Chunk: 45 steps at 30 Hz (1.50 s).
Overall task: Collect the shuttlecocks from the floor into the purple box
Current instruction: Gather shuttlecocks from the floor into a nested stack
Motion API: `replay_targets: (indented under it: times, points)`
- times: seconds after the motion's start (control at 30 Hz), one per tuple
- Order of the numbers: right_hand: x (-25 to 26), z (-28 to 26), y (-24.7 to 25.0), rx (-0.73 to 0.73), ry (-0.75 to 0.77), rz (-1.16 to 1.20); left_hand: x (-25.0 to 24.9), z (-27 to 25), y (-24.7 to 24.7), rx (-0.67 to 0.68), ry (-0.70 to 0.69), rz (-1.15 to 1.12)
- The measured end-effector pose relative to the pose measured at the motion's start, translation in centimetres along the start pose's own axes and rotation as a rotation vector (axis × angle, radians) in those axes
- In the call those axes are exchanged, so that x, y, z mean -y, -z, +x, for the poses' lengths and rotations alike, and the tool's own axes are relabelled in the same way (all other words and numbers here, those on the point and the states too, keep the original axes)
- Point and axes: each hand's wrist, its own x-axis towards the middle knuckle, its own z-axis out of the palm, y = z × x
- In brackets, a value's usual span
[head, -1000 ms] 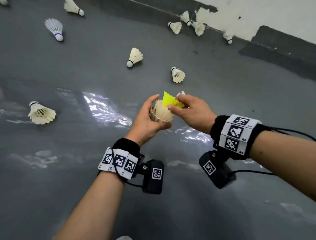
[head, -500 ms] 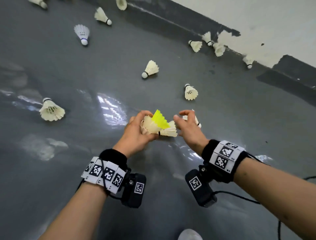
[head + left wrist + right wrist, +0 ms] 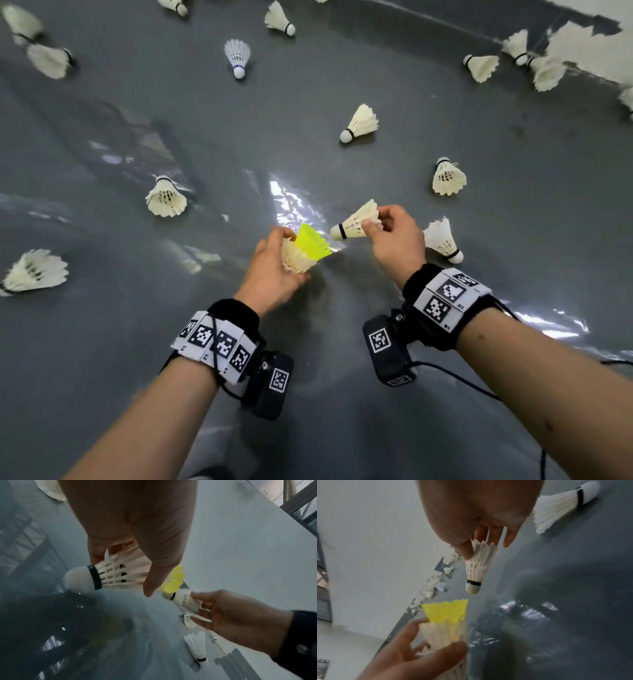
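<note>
My left hand [image 3: 274, 267] grips a nested stack of shuttlecocks [image 3: 298, 258], white feathers outside and a yellow shuttlecock [image 3: 312, 241] pushed inside; the left wrist view shows the stack's white cork [image 3: 78, 580]. My right hand [image 3: 390, 236] pinches the feather skirt of a single white shuttlecock [image 3: 356, 222], its cork pointing left toward the yellow one, a short gap apart. In the right wrist view that shuttlecock [image 3: 478, 566] hangs cork-down above the yellow skirt [image 3: 446, 610]. The purple box is not in view.
Several white shuttlecocks lie scattered on the grey glossy floor [image 3: 102, 342]: one [image 3: 443, 240] right beside my right hand, another [image 3: 448, 177] beyond it, one [image 3: 166, 197] to the left. A white wall [image 3: 596, 48] with peeling paint runs at the far right.
My right hand has let go of the stack, picked up a white shuttlecock from the floor and turned its cork toward the stack. The left hand keeps its grip. The view shifted.
</note>
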Motion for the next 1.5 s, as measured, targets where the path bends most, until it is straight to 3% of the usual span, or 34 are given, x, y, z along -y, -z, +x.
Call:
replay_targets:
  times: [0.13, 0.33, 0.47, 0.6, 0.7, 0.77, 0.87, 0.97, 1.03, 1.1, 1.23, 1.37, 1.5]
  points:
    - [1.0, -0.5, -0.4, 0.111, 0.116, 0.162, -0.1, 0.4, -1.0, -0.019, -0.016, -0.002]
    - [0.4, -2.2, -0.8, 0.326, 0.198, 0.067, -1.5, 0.0, -1.8, 0.054, -0.076, -0.111]
    - [0.5, -2.4, -1.0, 0.368, 0.217, 0.026, -1.9, -0.2, -2.1, 0.119, -0.056, -0.102]
    - [0.9, -2.4, -0.9, 0.414, 0.218, 0.029, -1.4, 0.3, -2.3, 0.098, -0.048, -0.127]
    - [0.8, -2.4, -0.6, 0.34, 0.349, -0.142, -1.2, 0.6, -2.4, 0.065, -0.074, -0.142]
    - [0.7, -1.9, 0.0, 0.18, 0.385, -0.225, -1.0, 0.8, -2.3, 0.037, -0.063, -0.147]
    - [-0.6, 0.1, 1.8, -0.037, 0.244, -0.447, -0.9, 0.9, -2.1, 0.018, -0.057, -0.137]
    - [-2.6, 1.1, 4.3, 0.005, -0.137, -0.694, -1.1, 0.8, -1.7, 0.016, -0.072, -0.147]
    - [-3.9, 1.3, 5.4, 0.07, -0.247, -0.727, -1.2, 0.8, -1.5, 0.018, -0.078, -0.156]
    - [-4.8, 1.4, 5.9, 0.088, -0.241, -0.661, -1.3, 0.7, -1.4, 0.02, -0.081, -0.164]
    - [-5.2, 1.2, 5.3, -0.029, -0.136, -0.588, -1.1, 0.6, -1.3, 0.021, -0.076, -0.17]
    - [-2.0, 1.5, 2.7, -0.072, -0.024, -0.212, -0.7, 0.4, -0.9, 0.008, -0.069, -0.165]
    - [2.4, 0.5, -0.8, 0.032, 0.057, 0.105, 0.0, -0.3, 0.4, -0.022, -0.043, -0.137]
